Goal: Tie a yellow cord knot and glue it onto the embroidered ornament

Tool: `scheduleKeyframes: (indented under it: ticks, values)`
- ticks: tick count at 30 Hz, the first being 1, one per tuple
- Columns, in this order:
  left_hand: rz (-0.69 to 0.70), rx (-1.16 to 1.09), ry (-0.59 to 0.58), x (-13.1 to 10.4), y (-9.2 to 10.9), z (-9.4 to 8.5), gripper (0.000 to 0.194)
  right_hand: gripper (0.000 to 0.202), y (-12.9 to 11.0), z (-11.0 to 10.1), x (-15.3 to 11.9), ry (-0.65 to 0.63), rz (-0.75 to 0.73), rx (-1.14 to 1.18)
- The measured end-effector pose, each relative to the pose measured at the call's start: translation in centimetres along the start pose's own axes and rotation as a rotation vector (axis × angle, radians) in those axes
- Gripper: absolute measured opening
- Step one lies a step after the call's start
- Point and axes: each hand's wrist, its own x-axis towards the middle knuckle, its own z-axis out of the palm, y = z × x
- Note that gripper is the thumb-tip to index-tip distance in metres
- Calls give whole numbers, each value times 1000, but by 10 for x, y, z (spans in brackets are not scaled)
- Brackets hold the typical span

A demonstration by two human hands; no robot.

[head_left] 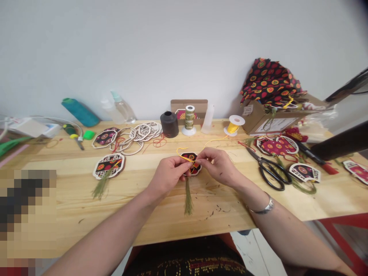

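Between my hands, at the table's middle, is a small fabric ornament (196, 171) with a pale rim and a dark, red-flowered face. A green tassel (188, 197) trails from it toward me. My left hand (173, 168) is closed, thumb and fingers pinching yellow cord (184, 156) over the ornament. Also closed, my right hand (216, 164) pinches at the cord on the ornament's right side. The cord runs back toward a white spool of yellow cord (234, 125). My fingertips partly hide the ornament's face and the cord's exact path.
Black-handled scissors (268, 168) lie at right, near other ornaments and a cardboard box (260, 117) of patterned cloth. A finished-looking tasselled ornament (108, 166) lies at left. Behind stand a black thread cone (169, 124), a metallic thread spool (189, 120) and wooden frames (143, 131).
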Motion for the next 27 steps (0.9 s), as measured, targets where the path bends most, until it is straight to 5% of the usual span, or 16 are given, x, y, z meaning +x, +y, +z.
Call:
scheduleKeyframes:
  ticks: [9, 14, 22, 27]
  values:
    - [-14, 140, -111, -3, 1, 0, 14, 26, -3, 2, 0, -172, 192, 397]
    - [-31, 225, -210, -2, -3, -1, 18, 24, 2, 12, -2, -130, 241, 510]
    - [-56, 235, -202, -4, 0, -1, 20, 16, -2, 11, 2, -107, 295, 475]
    - [-19, 208, -167, -4, 0, -2, 21, 19, -3, 10, 2, -77, 383, 645]
